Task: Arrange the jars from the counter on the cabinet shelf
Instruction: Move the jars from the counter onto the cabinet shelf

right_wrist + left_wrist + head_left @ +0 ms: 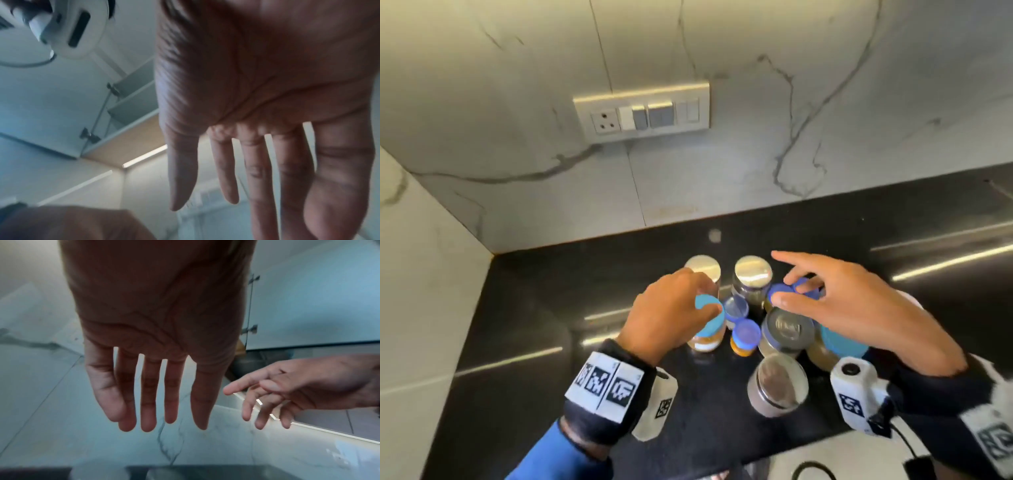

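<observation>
Both hands open over my counter jars: left hand (671, 308) above the light-blue-lidded jar (707, 323), right hand (859, 301) above the blue-lidded jar (786, 293); next I need firm grips.

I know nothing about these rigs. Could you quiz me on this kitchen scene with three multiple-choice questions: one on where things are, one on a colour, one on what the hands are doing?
1. Where do the jars stand?
A. on the black counter
B. on a cabinet shelf
C. in a sink

2. What colour is the lid under the left hand?
A. red
B. green
C. light blue

3. What state are the left hand and the right hand in?
A. each lifts a jar
B. both open, gripping nothing
C. both clenched in fists

Answers:
1 A, the head view shows them clustered on the dark surface below the marble wall.
2 C, a pale blue disc shows beside the thumb.
3 B, both wrist views show straight fingers and bare palms.
</observation>
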Action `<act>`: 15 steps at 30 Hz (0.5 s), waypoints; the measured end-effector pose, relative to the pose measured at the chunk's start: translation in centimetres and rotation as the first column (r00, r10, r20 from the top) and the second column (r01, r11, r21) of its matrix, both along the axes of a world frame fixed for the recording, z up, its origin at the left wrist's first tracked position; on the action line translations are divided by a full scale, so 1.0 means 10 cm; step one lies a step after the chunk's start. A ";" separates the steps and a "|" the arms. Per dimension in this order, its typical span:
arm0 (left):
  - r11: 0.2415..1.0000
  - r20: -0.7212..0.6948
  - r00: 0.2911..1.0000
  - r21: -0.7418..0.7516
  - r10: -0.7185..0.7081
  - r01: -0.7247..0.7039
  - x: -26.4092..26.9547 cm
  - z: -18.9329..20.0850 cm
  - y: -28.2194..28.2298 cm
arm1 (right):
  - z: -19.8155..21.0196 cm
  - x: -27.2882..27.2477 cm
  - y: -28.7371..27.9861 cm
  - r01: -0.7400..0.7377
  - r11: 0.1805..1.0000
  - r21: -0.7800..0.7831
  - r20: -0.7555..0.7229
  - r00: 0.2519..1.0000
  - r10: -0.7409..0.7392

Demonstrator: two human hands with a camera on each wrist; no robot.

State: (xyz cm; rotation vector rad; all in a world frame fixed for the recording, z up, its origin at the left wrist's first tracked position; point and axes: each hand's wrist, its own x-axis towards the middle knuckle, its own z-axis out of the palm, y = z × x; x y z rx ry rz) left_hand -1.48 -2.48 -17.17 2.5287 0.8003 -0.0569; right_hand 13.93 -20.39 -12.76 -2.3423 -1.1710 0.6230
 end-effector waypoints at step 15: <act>0.955 -0.109 0.958 -0.164 -0.267 0.247 0.10 -1.16 -0.51 | -1.43 -0.12 -0.58 -0.157 0.958 -0.239 -0.065 0.987 0.145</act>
